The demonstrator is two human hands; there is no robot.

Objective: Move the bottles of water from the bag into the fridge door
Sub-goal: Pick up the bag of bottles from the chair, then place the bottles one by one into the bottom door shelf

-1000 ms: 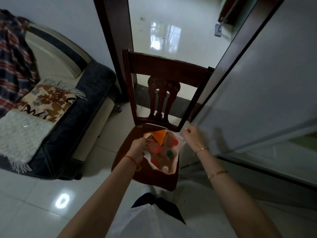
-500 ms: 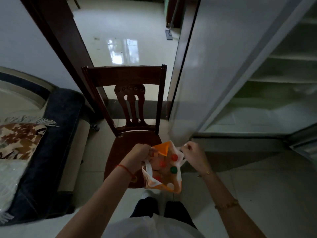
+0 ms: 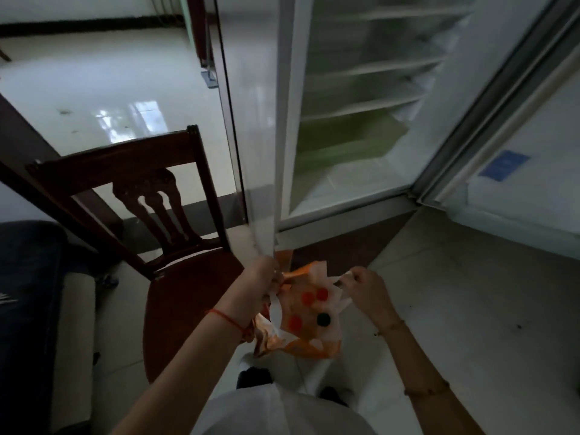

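- Hands: left hand (image 3: 262, 282) and right hand (image 3: 365, 285) each clenched on a handle of the bag (image 3: 301, 318), arms bent inward.
- Bottles (image 3: 314, 296) stood inside the bag, held above the floor before the open fridge (image 3: 354, 98).

An orange-and-white bag (image 3: 309, 332) is seen beside a dark reddish-brown chair (image 3: 185, 296), with red and dark green bottle caps (image 3: 323, 319) inside.

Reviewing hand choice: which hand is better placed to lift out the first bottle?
Probably the right hand: it pinches only a bag handle nearest the open fridge door, while the left hand grips the other side.
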